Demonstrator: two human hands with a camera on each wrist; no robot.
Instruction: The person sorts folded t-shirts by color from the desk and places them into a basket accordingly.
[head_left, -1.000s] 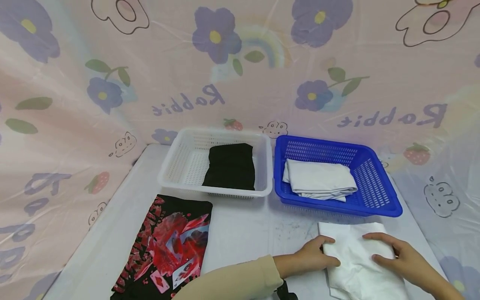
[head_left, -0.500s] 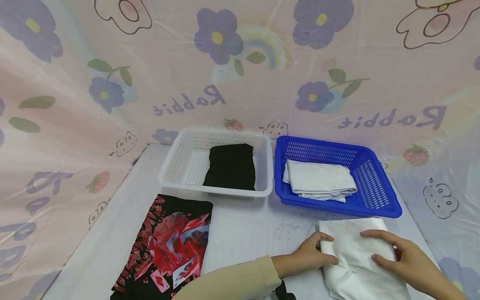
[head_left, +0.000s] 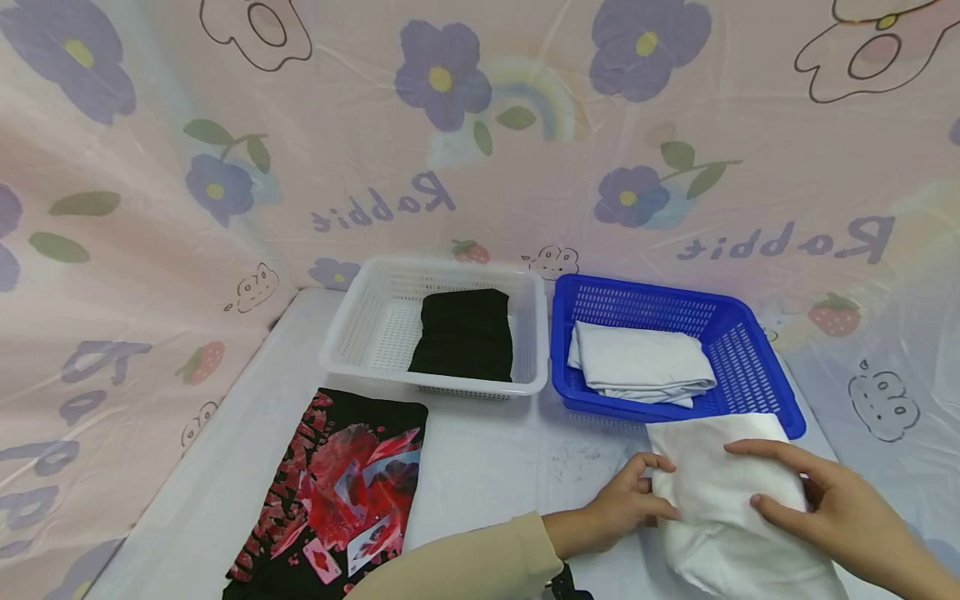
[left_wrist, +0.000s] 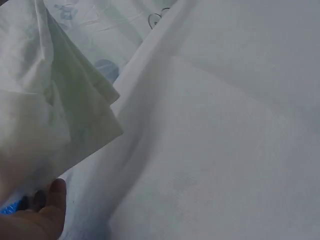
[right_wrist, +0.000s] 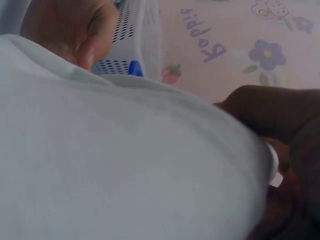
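Observation:
A folded white piece of clothing [head_left: 723,492] is held between both hands at the lower right of the head view. My left hand [head_left: 626,504] pinches its left edge, thumb on top. On the opposite edge my right hand [head_left: 840,508] grips it, the fingers partly hidden behind the cloth. Raised off the table, the cloth has its top edge overlapping the front rim of the blue basket [head_left: 678,410] in this view. Loose corners of the white clothing [left_wrist: 75,115] hang free in the left wrist view. Folded white fabric [head_left: 645,358] lies inside that basket.
Left of the blue basket stands a white basket [head_left: 360,333] with folded black fabric [head_left: 465,333] in it. A folded black garment with a red print [head_left: 337,483] lies at the table's left front. A patterned curtain [head_left: 510,167] rises behind the white-covered table [head_left: 487,467].
Both hands have lifted the white clothing and shifted it forward, toward the blue basket. The baskets and the printed black garment stay in place.

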